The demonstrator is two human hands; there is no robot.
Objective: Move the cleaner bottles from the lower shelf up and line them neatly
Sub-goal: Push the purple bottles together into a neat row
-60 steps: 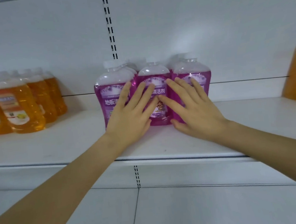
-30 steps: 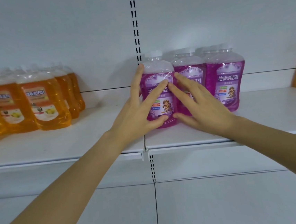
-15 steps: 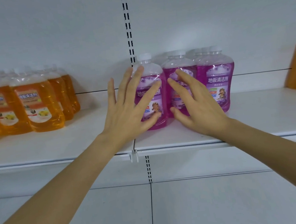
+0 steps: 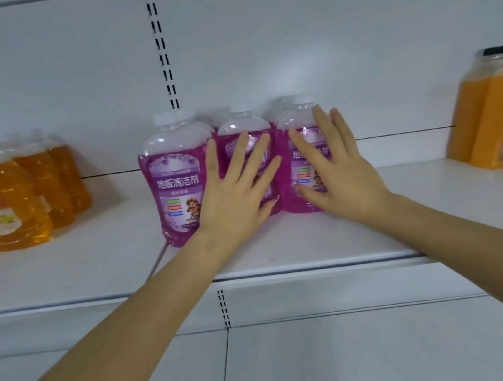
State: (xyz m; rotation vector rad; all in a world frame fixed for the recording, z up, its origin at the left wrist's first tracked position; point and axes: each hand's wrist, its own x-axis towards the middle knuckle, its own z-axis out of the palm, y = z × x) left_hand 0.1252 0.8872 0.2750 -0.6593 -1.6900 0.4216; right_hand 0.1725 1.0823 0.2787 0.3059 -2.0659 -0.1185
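Several purple cleaner bottles with white caps stand in rows on the white shelf (image 4: pixel 67 269). The left front bottle (image 4: pixel 175 179) sits slightly forward of the others, untouched. My left hand (image 4: pixel 234 189) lies flat, fingers spread, against the front of the middle bottle (image 4: pixel 243 129). My right hand (image 4: pixel 334 170) presses flat, fingers apart, on the front of the right bottle (image 4: pixel 297 124). Neither hand grips anything. More purple bottles stand behind, mostly hidden.
Orange cleaner bottles (image 4: pixel 9 204) stand in rows at the shelf's left end. Taller orange bottles with black caps (image 4: pixel 495 117) stand at the right. The white back panel has a slotted upright (image 4: pixel 163 51). A lower white panel shows below the shelf edge.
Both hands have shifted one bottle to the right: the left from the left front bottle to the middle one, the right from the middle one to the right one. The view has also shifted.
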